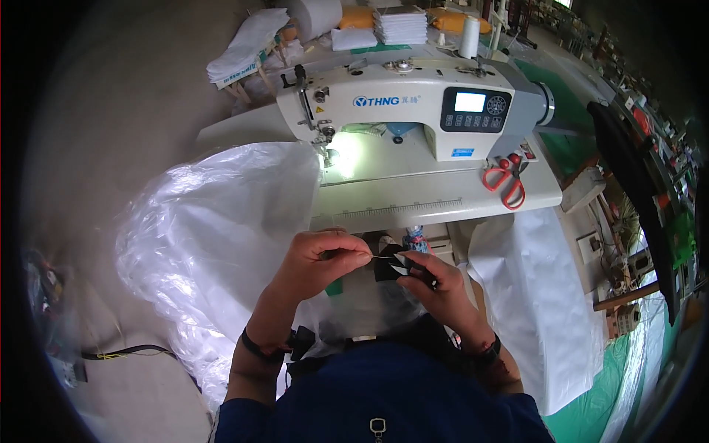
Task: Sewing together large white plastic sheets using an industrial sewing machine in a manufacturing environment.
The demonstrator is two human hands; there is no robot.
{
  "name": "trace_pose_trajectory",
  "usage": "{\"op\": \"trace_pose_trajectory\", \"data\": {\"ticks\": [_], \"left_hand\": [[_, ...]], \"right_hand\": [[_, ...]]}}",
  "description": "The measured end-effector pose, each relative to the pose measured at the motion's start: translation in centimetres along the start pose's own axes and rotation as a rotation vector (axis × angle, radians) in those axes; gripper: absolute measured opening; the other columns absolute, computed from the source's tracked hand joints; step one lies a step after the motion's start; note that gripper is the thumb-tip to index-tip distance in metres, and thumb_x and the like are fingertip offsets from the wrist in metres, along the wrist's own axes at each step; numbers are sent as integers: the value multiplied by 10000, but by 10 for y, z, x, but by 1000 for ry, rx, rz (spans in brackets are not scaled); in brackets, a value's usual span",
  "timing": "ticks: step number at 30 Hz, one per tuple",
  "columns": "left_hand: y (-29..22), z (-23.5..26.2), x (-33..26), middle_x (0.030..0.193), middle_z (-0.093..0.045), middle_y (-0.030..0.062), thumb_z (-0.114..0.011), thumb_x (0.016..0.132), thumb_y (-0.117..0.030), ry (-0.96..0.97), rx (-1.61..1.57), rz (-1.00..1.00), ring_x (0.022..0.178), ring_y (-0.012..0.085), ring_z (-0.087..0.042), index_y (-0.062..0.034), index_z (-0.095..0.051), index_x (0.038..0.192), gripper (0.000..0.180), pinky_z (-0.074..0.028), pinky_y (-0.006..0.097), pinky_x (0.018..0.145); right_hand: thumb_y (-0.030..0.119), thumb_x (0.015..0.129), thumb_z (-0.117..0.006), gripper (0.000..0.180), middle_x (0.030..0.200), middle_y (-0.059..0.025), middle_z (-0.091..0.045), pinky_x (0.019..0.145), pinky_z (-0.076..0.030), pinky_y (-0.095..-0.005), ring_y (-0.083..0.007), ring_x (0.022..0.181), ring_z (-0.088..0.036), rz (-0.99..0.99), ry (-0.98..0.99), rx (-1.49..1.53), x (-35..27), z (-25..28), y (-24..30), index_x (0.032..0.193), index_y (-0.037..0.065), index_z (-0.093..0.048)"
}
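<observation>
Over my lap, in front of the sewing machine [413, 103], my left hand [314, 266] is closed in a pinch on a thin strand of thread [381, 256]. The strand runs right toward my right hand [439, 288], whose fingers are wrapped round small thread snips [399, 266]. The snips' silver blades point left, near the thread; whether they touch it I cannot tell. A large sheet of clear plastic film [221, 214] drapes off the machine bed to the left of my left hand. The machine's lamp lights the needle area.
Red-handled scissors [505, 186] lie at the bed's right end. White folded material [539, 295] hangs to the right of my lap. Behind the machine stand a white thread cone [470, 37] and a stack of white sheets [401, 26]. A black cable [133, 349] crosses the lower left.
</observation>
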State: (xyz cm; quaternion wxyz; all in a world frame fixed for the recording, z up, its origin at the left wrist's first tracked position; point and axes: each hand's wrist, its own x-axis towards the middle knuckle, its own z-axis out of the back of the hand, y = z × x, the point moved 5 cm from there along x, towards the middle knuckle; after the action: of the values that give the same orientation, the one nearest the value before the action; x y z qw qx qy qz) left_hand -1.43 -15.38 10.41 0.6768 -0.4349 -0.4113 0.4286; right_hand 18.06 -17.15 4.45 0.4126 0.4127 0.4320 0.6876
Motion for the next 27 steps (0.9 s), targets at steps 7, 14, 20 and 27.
{"op": "trace_pose_trajectory", "data": {"ticks": [7,14,20,27], "left_hand": [[12,-7,3,749,-628,41,-660,751,47,88,-34,19,653,74,-541,15,-669,821,77,-411,211,579],[13,-7,4,739,-621,27,-669,755,31,53,40,-30,628,58,-520,0,-675,833,85,-385,210,551],[14,-6,2,714,-597,20,-672,763,16,44,107,-50,612,62,-511,-4,-677,838,78,-380,213,536],[14,-5,2,709,-590,33,-669,767,9,53,171,-56,610,81,-523,-5,-678,837,72,-391,224,535]], "right_hand": [[30,784,-687,371,904,-62,-594,674,-467,-236,-114,772,-572,200,77,119,10,-3,10,1130,6,-555],[44,782,-691,351,882,-85,-604,642,-468,-254,-153,748,-591,203,78,38,14,-6,15,1107,7,-565],[64,772,-698,315,852,-115,-614,619,-475,-288,-214,714,-610,235,35,-16,17,-9,13,1051,-12,-574],[63,763,-698,272,833,-116,-616,594,-473,-306,-237,690,-612,266,43,-70,20,-9,12,994,-17,-579]]}}
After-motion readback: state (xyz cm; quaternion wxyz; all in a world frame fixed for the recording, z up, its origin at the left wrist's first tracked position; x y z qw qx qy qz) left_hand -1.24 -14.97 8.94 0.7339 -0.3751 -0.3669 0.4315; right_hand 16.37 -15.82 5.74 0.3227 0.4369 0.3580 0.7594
